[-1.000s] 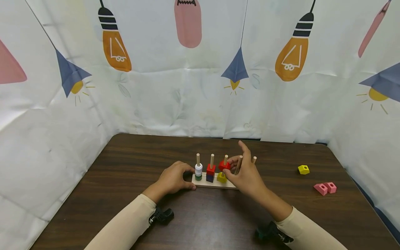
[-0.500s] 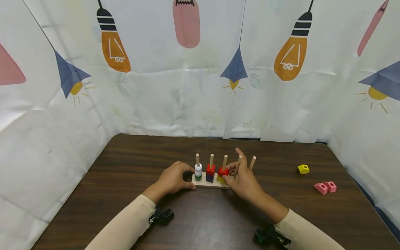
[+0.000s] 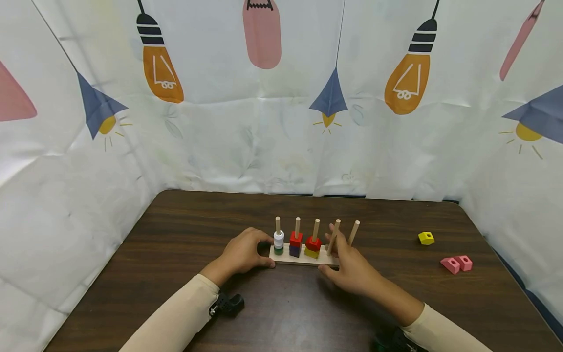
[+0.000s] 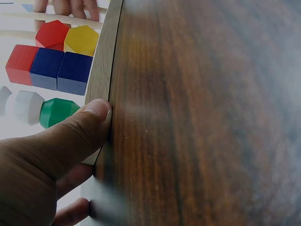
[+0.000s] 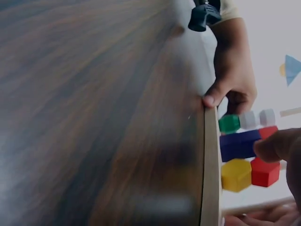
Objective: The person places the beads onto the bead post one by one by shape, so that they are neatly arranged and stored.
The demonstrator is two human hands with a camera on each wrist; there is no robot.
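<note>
A wooden peg board (image 3: 303, 260) with a row of upright pegs stands on the table. My left hand (image 3: 247, 251) grips its left end, thumb on the front edge. White pieces (image 3: 279, 238) sit over a green piece (image 4: 57, 112) on the leftmost peg. Beside them, a red cube (image 3: 296, 239) tops navy cubes (image 5: 239, 145). The third peg carries a red hexagonal block (image 3: 313, 243) resting on a yellow one (image 3: 312, 254). My right hand (image 3: 354, 270) is around the two bare right pegs, its thumb near the front edge, fingers partly hidden behind the pegs, holding no block.
On the right of the dark wooden table (image 3: 220, 215) lie a yellow block (image 3: 426, 238) and two pink blocks (image 3: 457, 264) with holes. A printed white curtain (image 3: 220, 142) hangs behind the table.
The red hexagonal block has slid down the third peg onto the yellow one. My right hand has let go of it and moved right and down. The left hand has stayed.
</note>
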